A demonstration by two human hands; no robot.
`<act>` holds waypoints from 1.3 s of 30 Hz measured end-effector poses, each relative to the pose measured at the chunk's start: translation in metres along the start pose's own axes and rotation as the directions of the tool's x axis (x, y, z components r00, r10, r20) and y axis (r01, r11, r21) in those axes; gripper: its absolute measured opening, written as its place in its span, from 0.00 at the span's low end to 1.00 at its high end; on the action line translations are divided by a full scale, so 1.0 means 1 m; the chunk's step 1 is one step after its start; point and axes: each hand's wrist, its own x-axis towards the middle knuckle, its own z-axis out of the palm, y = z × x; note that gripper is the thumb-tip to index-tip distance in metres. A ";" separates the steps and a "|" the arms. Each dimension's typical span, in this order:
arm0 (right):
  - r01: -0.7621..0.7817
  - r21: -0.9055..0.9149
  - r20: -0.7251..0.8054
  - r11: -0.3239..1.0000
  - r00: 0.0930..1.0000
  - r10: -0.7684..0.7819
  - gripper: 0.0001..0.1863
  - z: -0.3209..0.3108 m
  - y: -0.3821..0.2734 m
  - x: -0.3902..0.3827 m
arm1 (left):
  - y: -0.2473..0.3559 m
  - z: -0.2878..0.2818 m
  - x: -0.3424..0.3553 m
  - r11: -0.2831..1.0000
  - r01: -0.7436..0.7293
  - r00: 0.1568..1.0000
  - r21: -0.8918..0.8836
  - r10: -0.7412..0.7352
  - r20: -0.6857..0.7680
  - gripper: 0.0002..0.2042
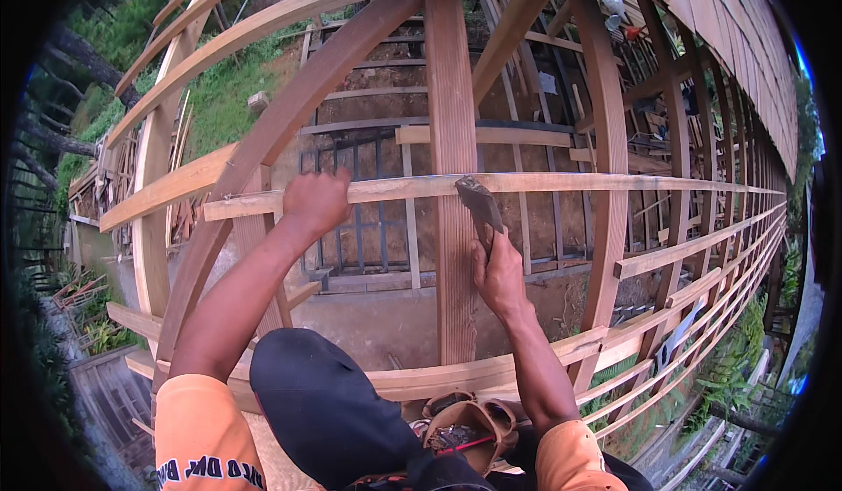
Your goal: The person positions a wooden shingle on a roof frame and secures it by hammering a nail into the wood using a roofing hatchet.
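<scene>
Has the long wooden strip (pixel 395 189) lying crosswise just beyond the right hand (pixel 502 272), across the post (pixel 453 267) and on well past to its right; grips it near its left end with the left hand (pixel 316 200), curled in a fist and so the nearer. Wraps the right hand round the handle of the hammer (pixel 479 203). Hidden: left fingertips, anything under the hammer head; cannot tell head touching strip from head just above it

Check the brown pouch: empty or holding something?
Holding something: a red strip and small loose pieces show inside the brown pouch.
</scene>
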 end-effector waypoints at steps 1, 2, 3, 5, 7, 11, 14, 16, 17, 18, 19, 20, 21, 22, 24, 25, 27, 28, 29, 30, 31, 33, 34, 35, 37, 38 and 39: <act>-0.013 -0.011 0.037 1.000 0.999 0.013 0.24 0.004 0.002 0.007 | -0.001 0.000 0.000 1.000 0.003 1.000 0.004 -0.003 0.003 0.08; 0.007 0.012 0.018 1.000 1.000 -0.007 0.24 -0.001 0.001 0.005 | -0.001 0.000 0.001 1.000 -0.011 1.000 -0.001 0.011 -0.020 0.08; 0.028 0.046 0.015 0.999 0.999 -0.029 0.25 -0.010 -0.007 0.005 | -0.001 0.000 -0.004 1.000 -0.010 0.999 -0.003 0.010 -0.030 0.07; 0.221 0.185 -0.238 0.957 0.955 -0.175 0.12 -0.028 -0.032 0.006 | 0.003 -0.002 -0.001 1.000 -0.017 1.000 0.015 0.017 -0.020 0.07; 0.354 0.355 -0.364 0.865 0.905 -0.221 0.20 -0.037 -0.044 0.004 | 0.001 0.000 -0.001 1.000 -0.022 0.999 0.012 0.023 -0.033 0.07; 0.227 0.112 -0.156 0.967 0.965 -0.208 0.15 -0.030 -0.011 -0.014 | 0.002 0.000 0.001 1.000 -0.007 0.999 0.014 0.007 -0.039 0.07; -0.110 -0.151 0.171 0.982 0.976 0.136 0.13 -0.023 -0.020 0.012 | 0.003 0.005 -0.001 1.000 -0.006 0.999 -0.003 0.006 -0.033 0.07; 0.023 -0.019 0.073 1.000 0.997 -0.022 0.18 -0.035 -0.039 0.018 | 0.000 0.003 -0.004 1.000 0.022 0.999 -0.007 -0.022 -0.023 0.06; 0.143 -0.063 -0.017 0.988 0.989 -0.144 0.19 -0.043 -0.048 0.018 | 0.001 -0.001 -0.003 1.000 0.022 1.000 0.002 -0.022 -0.009 0.06; 0.129 0.091 -0.048 0.988 0.991 -0.125 0.20 -0.054 -0.053 0.013 | 0.003 -0.003 -0.002 1.000 0.017 1.000 0.009 -0.017 0.006 0.06; 0.111 0.243 -0.079 0.964 0.992 -0.094 0.21 -0.064 -0.061 0.008 | 0.003 -0.002 -0.001 1.000 0.016 1.000 0.005 -0.016 0.014 0.06; 0.272 0.380 -0.248 0.884 0.951 -0.186 0.24 -0.064 -0.072 0.012 | 0.003 0.000 -0.002 1.000 0.016 1.000 0.002 -0.016 -0.006 0.06; 0.445 0.470 -0.428 0.762 0.870 -0.244 0.27 -0.066 -0.084 0.020 | 0.003 -0.001 -0.001 1.000 0.013 0.999 0.001 -0.013 -0.033 0.07; 0.484 0.514 -0.451 0.708 0.855 -0.257 0.28 -0.070 -0.091 0.020 | 0.003 -0.001 -0.002 1.000 0.009 0.999 0.000 -0.009 -0.032 0.07; 0.333 0.420 -0.309 0.844 0.927 -0.212 0.27 -0.056 -0.068 0.010 | 0.007 0.000 0.001 1.000 0.028 0.999 -0.011 -0.028 -0.025 0.07; 0.211 0.184 -0.154 0.960 0.971 -0.184 0.25 -0.048 -0.055 0.011 | 0.006 0.000 0.001 1.000 0.022 0.999 -0.014 -0.022 -0.029 0.07; -0.143 -0.173 0.303 0.974 0.934 0.191 0.17 -0.042 -0.043 0.026 | 0.005 -0.002 0.000 0.998 0.052 0.999 -0.034 -0.053 -0.010 0.07; -0.168 -0.151 0.302 0.974 0.931 0.207 0.16 -0.049 -0.049 0.032 | 0.005 -0.001 0.001 0.998 0.052 0.998 -0.041 -0.053 -0.022 0.07; -0.192 -0.128 0.301 0.973 0.927 0.223 0.15 -0.061 -0.058 0.036 | 0.006 0.001 0.002 0.998 0.054 0.998 -0.041 -0.056 -0.026 0.07; -0.136 -0.133 0.233 0.982 0.959 0.164 0.14 -0.073 -0.075 0.040 | 0.005 0.001 0.001 0.997 0.067 0.997 -0.038 -0.068 -0.023 0.06; -0.068 -0.069 0.126 0.995 0.989 0.076 0.14 -0.082 -0.089 0.043 | 0.005 0.005 -0.001 0.997 0.068 0.998 -0.040 -0.068 -0.013 0.06; 0.048 0.061 -0.083 0.997 0.996 -0.043 0.17 -0.101 -0.116 0.053 | 0.001 0.005 -0.002 0.999 0.045 0.998 -0.021 -0.045 -0.036 0.06; 0.132 0.226 -0.202 0.965 0.976 -0.086 0.20 -0.106 -0.128 0.059 | 0.001 0.004 -0.002 0.999 0.038 0.999 -0.023 -0.038 -0.037 0.06; 0.238 0.356 -0.315 0.904 0.941 -0.124 0.23 -0.111 -0.139 0.065 | 0.001 0.003 -0.003 0.999 0.039 0.998 -0.037 -0.041 -0.046 0.06; 0.397 0.366 -0.481 0.842 0.855 -0.194 0.24 -0.107 -0.145 0.071 | 0.002 0.002 -0.002 0.998 0.036 0.998 -0.050 -0.039 -0.057 0.06; 0.327 0.398 -0.419 0.857 0.896 -0.148 0.23 -0.099 -0.132 0.063 | 0.003 0.003 -0.002 0.998 0.035 0.998 -0.047 -0.037 -0.049 0.06; 0.257 0.424 -0.356 0.868 0.929 -0.101 0.22 -0.085 -0.109 0.050 | 0.004 0.001 0.000 0.999 0.033 0.998 -0.043 -0.035 -0.044 0.07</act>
